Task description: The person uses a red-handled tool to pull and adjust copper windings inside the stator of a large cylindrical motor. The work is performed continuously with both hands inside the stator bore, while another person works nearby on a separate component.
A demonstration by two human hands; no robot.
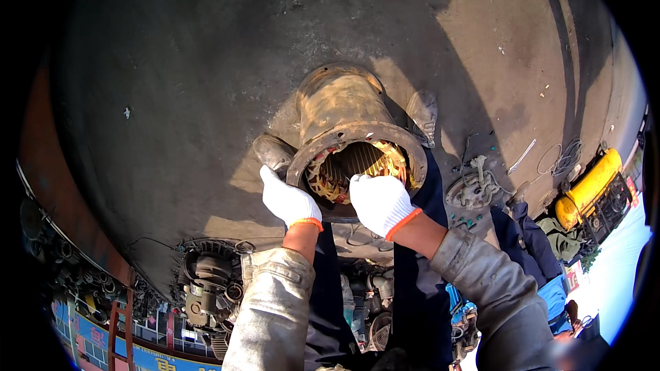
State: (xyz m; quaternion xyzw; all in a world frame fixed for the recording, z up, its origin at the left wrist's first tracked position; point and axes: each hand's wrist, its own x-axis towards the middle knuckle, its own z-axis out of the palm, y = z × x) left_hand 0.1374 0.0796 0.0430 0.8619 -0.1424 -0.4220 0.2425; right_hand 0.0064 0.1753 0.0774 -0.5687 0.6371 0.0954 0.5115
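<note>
A rusty cylindrical motor stator (344,102) lies on the ground between my shoes, its flanged open end facing me. Inside the opening, a ring of yellow and red wrapped windings (393,158) surrounds a slotted metal core. My left hand (290,199), in a white knit glove with an orange cuff, is closed against the left edge of the near flange. My right hand (381,200), gloved the same way, is bunched in front of the opening's lower right, by the windings. Its fingers are curled in; anything between them is hidden.
My shoes (273,152) flank the stator. Greasy motor parts (206,288) sit at lower left. To the right are a metal part with rope or cord (471,189), coiled wire (569,156), a yellow machine (590,189) and dark clothing (526,240). A rust-brown metal edge (72,185) curves along the left.
</note>
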